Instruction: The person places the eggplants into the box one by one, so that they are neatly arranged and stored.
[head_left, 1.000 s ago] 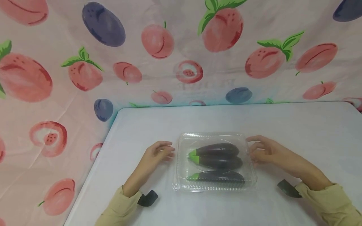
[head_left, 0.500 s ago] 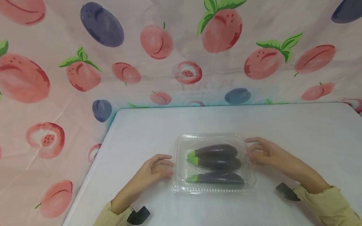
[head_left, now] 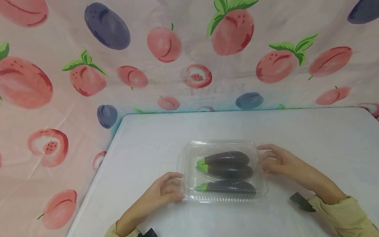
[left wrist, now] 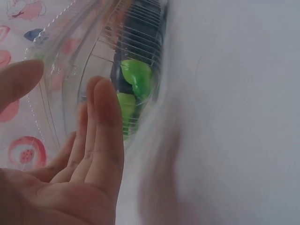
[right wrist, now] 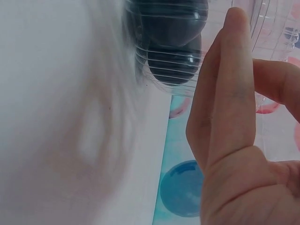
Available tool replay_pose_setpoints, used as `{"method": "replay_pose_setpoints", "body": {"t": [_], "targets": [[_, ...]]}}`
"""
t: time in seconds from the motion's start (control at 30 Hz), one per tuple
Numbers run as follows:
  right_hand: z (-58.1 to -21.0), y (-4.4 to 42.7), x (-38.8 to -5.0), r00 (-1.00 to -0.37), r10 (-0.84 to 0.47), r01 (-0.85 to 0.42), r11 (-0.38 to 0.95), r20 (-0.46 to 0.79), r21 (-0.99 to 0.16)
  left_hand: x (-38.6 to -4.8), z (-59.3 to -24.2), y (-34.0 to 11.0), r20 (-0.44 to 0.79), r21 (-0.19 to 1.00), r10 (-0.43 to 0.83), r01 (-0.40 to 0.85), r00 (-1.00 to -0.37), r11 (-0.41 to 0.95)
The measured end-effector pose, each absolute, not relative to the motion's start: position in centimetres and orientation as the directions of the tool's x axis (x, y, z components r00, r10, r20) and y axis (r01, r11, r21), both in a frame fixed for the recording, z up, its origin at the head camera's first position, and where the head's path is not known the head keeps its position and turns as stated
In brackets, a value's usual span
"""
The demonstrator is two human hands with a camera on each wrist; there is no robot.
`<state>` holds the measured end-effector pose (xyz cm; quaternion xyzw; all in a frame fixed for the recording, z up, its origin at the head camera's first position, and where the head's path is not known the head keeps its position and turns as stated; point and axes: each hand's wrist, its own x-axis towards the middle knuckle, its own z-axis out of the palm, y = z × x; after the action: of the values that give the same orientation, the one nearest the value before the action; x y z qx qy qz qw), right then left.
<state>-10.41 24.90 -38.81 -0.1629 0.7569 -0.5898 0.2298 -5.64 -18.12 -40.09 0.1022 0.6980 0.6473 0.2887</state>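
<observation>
A clear plastic clamshell box (head_left: 192, 177) lies on the white table, its lid down. Inside are three dark eggplants (head_left: 228, 171) with green caps. At the box's front left corner is my left hand (head_left: 165, 189); its fingers (left wrist: 107, 117) are fairly straight beside the ribbed wall, the thumb apart near the rim. On the opposite side, my right hand (head_left: 275, 160) has its fingertips at the box's right wall. One straight finger (right wrist: 234, 89) lies along that wall in the right wrist view. Neither hand is visibly curled round the box.
The white table (head_left: 154, 138) extends on all sides of the box. Behind and to the left hangs a pink fruit-print cloth (head_left: 177, 16). A dark wrist piece (head_left: 302, 201) sticks out by the right sleeve.
My left hand has come down along the box's left side toward the front corner and now reaches it. My right hand and the box have hardly moved.
</observation>
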Motion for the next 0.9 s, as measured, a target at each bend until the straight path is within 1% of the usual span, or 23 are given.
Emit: {"method": "replay_pose_setpoints", "body": {"t": [0.27,0.5,0.73,0.9], "targets": [[-38.9,24.9,-10.2,-0.853,-0.494,0.026,0.283,-0.169,-0.959,-5.5,-40.7,-17.9,-0.271,0.962,0.533,-0.232,-0.801,0.141],[-38.8,24.7,-10.2,-0.847,-0.501,0.029,0.290,-0.178,-0.957,-5.4,-40.8,-17.4,-0.309,0.951,0.550,-0.264,-0.776,0.162],[-38.7,24.6,-10.1,-0.851,-0.491,0.029,0.311,-0.187,-0.950,-5.1,-40.4,-17.0,-0.288,0.957,0.529,-0.257,-0.798,0.133],[-38.5,24.6,-9.9,-0.857,-0.459,0.053,0.372,-0.233,-0.927,-5.0,-40.3,-16.8,-0.292,0.956,0.503,-0.268,-0.813,0.122]]}}
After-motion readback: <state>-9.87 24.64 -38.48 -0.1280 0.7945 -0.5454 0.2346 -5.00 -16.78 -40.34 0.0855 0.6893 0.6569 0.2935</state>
